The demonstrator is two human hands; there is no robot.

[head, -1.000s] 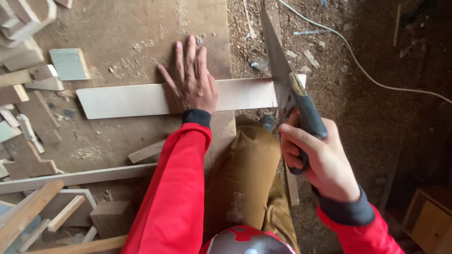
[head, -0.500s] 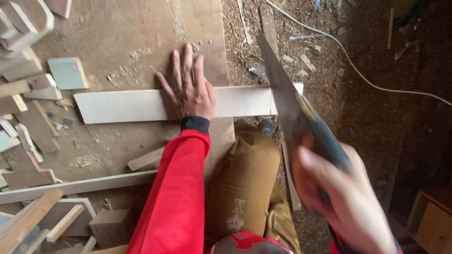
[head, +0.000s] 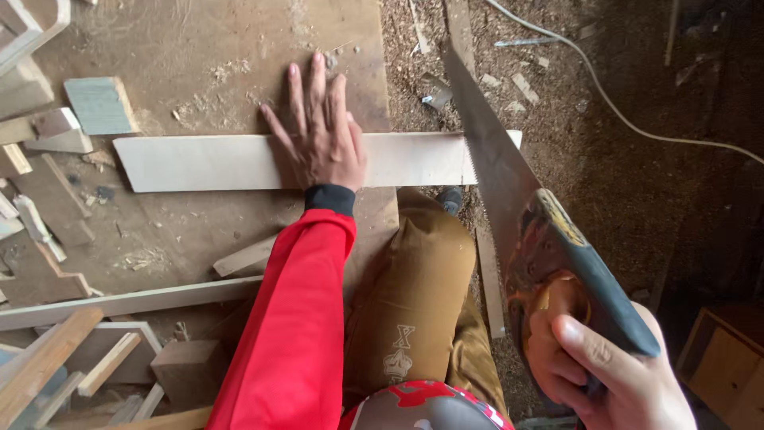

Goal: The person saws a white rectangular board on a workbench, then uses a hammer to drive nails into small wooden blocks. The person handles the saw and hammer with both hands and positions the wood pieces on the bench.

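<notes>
Pressing flat, left hand [head: 320, 131] open on plank [head: 207, 162]; right hand [head: 613, 374] grip closed round handsaw [head: 509, 191] handle

We find no packages, signs or screens anywhere in the frame. The nearest things to labels are two printed marks: a worn yellow and orange oval sticker [head: 557, 227] on the saw's dark handle, right of centre, and a small pale emblem [head: 400, 350] stamped on the tan trouser leg in the lower middle of the frame.
</notes>
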